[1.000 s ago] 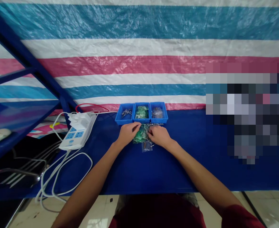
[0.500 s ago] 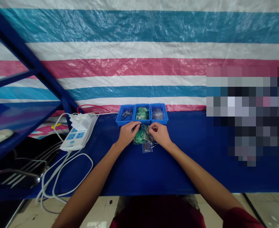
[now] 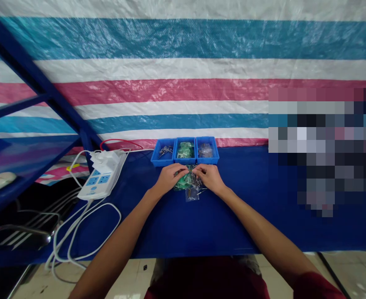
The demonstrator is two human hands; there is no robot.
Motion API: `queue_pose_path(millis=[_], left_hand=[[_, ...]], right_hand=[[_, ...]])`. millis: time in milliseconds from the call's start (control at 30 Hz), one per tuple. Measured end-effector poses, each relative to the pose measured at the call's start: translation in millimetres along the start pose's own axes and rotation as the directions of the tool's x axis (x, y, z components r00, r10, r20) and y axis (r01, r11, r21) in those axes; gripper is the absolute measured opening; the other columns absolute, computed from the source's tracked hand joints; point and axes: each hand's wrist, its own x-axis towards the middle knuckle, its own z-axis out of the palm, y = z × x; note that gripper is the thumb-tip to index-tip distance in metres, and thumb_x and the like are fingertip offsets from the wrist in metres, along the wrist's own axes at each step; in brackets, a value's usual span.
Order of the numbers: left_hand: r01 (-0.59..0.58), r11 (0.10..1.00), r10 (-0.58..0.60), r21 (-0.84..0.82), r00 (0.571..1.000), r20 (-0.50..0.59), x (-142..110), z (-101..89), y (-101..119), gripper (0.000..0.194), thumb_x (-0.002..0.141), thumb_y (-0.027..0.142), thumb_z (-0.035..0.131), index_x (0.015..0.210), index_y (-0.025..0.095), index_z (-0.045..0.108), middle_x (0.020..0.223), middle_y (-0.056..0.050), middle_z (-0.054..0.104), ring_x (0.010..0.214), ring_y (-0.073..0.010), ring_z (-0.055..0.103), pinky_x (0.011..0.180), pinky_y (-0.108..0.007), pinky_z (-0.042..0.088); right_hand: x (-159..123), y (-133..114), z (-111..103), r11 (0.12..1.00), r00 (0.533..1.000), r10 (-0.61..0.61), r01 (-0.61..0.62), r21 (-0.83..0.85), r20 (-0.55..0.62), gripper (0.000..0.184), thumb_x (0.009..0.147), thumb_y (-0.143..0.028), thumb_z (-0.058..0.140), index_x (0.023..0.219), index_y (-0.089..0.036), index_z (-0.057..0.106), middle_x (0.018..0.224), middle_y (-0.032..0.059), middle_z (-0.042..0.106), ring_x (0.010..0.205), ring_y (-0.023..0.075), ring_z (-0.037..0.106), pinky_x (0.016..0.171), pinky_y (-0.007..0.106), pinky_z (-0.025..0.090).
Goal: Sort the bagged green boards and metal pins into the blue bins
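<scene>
My left hand [image 3: 169, 177] and my right hand [image 3: 212, 177] meet fingertip to fingertip over a pile of small things on the blue table. Both are closed in a pinch; what they pinch is too small to make out. Beneath them lie green plastic packets [image 3: 183, 182] and, to the right, loose metal pins or screws [image 3: 196, 181], partly hidden by my fingers. Closer to me rests a small clear bag [image 3: 192, 194] with brownish, screw-like pieces inside. Just beyond my hands stand three blue bins: metal pieces [image 3: 165, 151], green packets [image 3: 185, 150] and clear bags [image 3: 205, 150] fill them.
A white power strip [image 3: 97, 182] with plugged-in adapters lies on the left of the table, its white cable [image 3: 119, 216] looping toward the front edge. A blue metal frame [image 3: 45, 89] rises at the left. Striped sheeting [image 3: 183, 89] hangs behind. The right side is pixelated.
My left hand has moved right, and my right hand slightly left, so their fingertips now come together above the pile. The view has shifted slightly.
</scene>
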Motion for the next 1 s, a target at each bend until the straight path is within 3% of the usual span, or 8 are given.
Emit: queue_pose_path(millis=[333,500,733,867,1000], left_hand=[[-0.027,0.999,0.025,-0.039,0.997,-0.07,0.6,-1.5,-2.4,0.026,0.091,0.04,0.052,0.091,0.018,0.068,0.084,-0.005,0.07,0.067,-0.0136,0.061,0.061,-0.024,0.047],[-0.029,0.999,0.027,-0.031,0.998,-0.06,0.9,0.4,-4.3,0.026,0.094,0.036,0.047,0.088,0.018,0.066,0.087,-0.005,0.069,0.077,-0.015,0.063,0.069,-0.025,0.049],[0.051,0.998,-0.049,0.026,0.996,-0.072,1.0,1.1,-6.6,0.03,0.095,0.038,0.043,0.087,0.017,0.062,0.082,-0.004,0.066,0.073,-0.0139,0.06,0.068,-0.024,0.047],[0.097,0.995,-0.095,0.019,0.993,-0.068,0.9,1.4,-5.1,0.029,0.094,0.04,0.045,0.09,0.017,0.062,0.08,-0.002,0.065,0.066,-0.0123,0.057,0.061,-0.022,0.044],[0.057,0.997,-0.057,0.058,0.998,-0.017,1.0,2.7,-5.9,0.032,0.093,0.042,0.046,0.085,0.017,0.063,0.077,-0.002,0.065,0.067,-0.0132,0.058,0.063,-0.023,0.044]], right_hand=[[17.4,-11.4,-8.4,0.999,0.994,-0.032,0.034,-0.015,0.103,0.031,0.085,-0.028,0.059,0.056,-0.016,0.061,0.049,-0.0038,0.057,0.047,0.0072,0.048,0.055,0.019,0.037],[18.5,-9.6,-8.0,0.999,0.988,-0.012,0.006,0.037,0.157,0.029,0.087,-0.026,0.055,0.061,-0.016,0.063,0.044,-0.0051,0.052,0.043,0.0072,0.048,0.053,0.019,0.038],[19.7,-4.4,-4.6,0.995,0.987,0.001,-0.018,0.103,0.162,0.019,0.086,-0.022,0.055,0.069,-0.016,0.063,0.059,-0.0018,0.063,0.044,0.0078,0.053,0.054,0.02,0.042],[24.5,-3.7,-3.7,0.999,0.991,-0.053,0.053,0.003,0.122,0.014,0.085,-0.016,0.056,0.073,-0.016,0.061,0.061,-0.0019,0.063,0.049,0.0082,0.052,0.058,0.021,0.04],[26.1,-1.8,-1.4,0.989,0.986,-0.119,0.128,-0.072,0.12,0.014,0.087,-0.016,0.055,0.073,-0.016,0.06,0.06,-0.0024,0.06,0.055,0.0095,0.052,0.062,0.022,0.038]])
